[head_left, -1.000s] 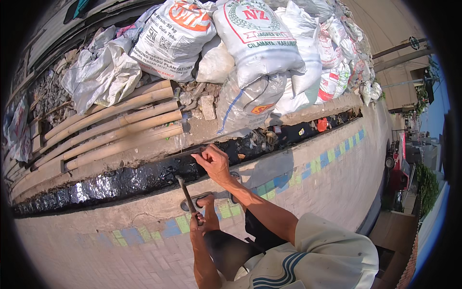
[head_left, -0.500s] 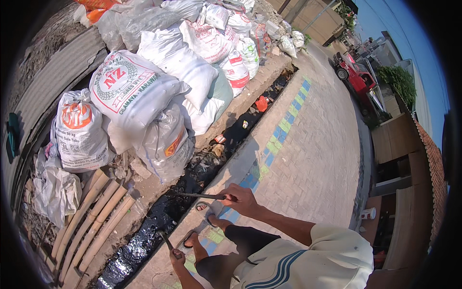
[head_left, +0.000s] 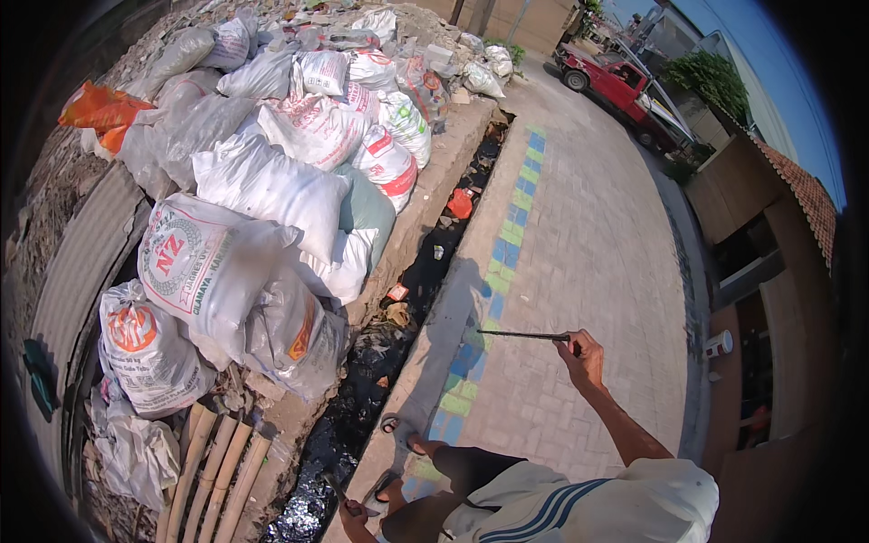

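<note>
**A thin rod over the paving, a short stick at the drain**

The right hand [head_left: 584, 357] is closed around the thicker end of a thin dark rod [head_left: 520, 335], its arm stretched out over the brick paving [head_left: 579, 271]. The rod lies nearly level across the view, its free tip above the blue-and-green painted strip [head_left: 509, 252]. Gripping it by the thick end probably gives a firm hold and the longest reach.

Low in the view, the left hand [head_left: 353, 516] wraps around a short stick [head_left: 336, 489], whose far end points at the black sludge in the open drain [head_left: 362, 362]. Whether that end touches the sludge I cannot tell. The hand sits low beside the legs, perhaps because the drain lies below the paving. The sandalled feet [head_left: 391, 423] stand at the drain's concrete edge, which likely keeps it within reach.

An orange-red plastic scrap [head_left: 460, 204] lies further along the channel. Filled white sacks [head_left: 272, 190] are heaped on the opposite bank, leaning on one another, which seems to hold the pile up. Cut bamboo poles [head_left: 217, 475] lie side by side near them, seemingly bundled by length. A red pickup truck [head_left: 611, 90] stands beyond the paving.
</note>
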The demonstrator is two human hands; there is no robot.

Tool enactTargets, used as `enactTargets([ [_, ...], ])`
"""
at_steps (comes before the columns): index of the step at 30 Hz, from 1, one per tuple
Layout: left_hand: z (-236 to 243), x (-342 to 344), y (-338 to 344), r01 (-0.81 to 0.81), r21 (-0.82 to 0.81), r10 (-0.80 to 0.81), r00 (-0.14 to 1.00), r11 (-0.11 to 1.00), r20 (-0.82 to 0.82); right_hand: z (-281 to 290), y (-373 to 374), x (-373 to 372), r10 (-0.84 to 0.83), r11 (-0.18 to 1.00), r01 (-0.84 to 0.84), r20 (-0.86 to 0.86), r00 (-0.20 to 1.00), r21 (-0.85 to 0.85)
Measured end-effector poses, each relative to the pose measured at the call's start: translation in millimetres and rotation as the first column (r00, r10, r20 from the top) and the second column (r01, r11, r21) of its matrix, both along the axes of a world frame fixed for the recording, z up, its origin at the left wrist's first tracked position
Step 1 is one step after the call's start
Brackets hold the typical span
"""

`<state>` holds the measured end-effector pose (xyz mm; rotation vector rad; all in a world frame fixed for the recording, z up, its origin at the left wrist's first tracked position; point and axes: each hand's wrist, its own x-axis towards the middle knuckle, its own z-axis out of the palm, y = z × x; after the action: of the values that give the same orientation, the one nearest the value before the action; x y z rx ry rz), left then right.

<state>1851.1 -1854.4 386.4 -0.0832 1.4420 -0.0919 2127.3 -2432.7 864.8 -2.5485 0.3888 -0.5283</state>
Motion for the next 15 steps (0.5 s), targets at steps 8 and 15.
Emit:
enactTargets([
  [8,-6,4,-11,0.120,0.026,-0.120,0.993,0.993,0.001,-73,-137,45,-0.169,0.961,0.161,-0.016,0.986,-0.226],
  [15,-21,1,-26,0.075,0.023,-0.077,0.991,0.997,0.114,-161,-156,167,-0.197,0.933,0.182,-0.016,0.980,-0.310],
])
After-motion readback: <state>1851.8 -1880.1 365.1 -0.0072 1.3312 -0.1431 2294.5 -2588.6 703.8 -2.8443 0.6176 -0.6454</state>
